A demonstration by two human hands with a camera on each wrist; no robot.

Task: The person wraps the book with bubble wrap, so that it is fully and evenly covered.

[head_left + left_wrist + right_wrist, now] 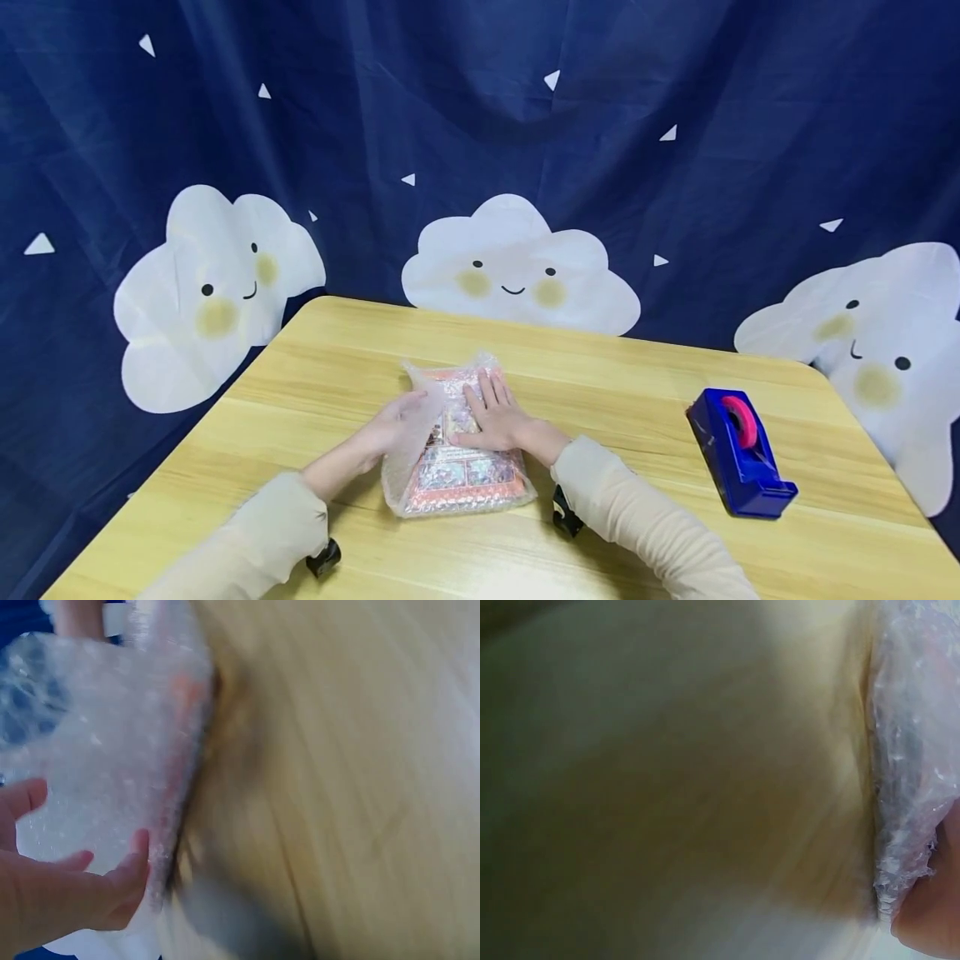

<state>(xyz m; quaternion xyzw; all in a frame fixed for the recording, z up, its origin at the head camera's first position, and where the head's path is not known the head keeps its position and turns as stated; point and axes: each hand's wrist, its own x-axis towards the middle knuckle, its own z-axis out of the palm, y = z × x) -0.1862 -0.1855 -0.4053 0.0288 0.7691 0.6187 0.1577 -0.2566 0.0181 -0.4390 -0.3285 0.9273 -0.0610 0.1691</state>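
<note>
On the table lies a flat orange-and-pink item [467,473] with printed picture panels, wrapped in clear bubble wrap [408,454]. My right hand [495,421] rests palm down on its upper part, fingers spread and straight. At the left side, a flap of the wrap stands raised and folds inward over the item. My left hand [393,425] touches this flap from the outside. In the left wrist view, the left hand's fingers [131,874] are loosely bent and apart against the wrap. The right wrist view shows the wrap's crinkled edge [904,772] beside part of the right hand.
A blue tape dispenser [738,458] with a pink roll [741,422] stands on the right of the wooden table [615,383]. Behind the table hangs a dark blue curtain [480,108] with smiling white clouds. Black wrist cameras sit under both sleeves.
</note>
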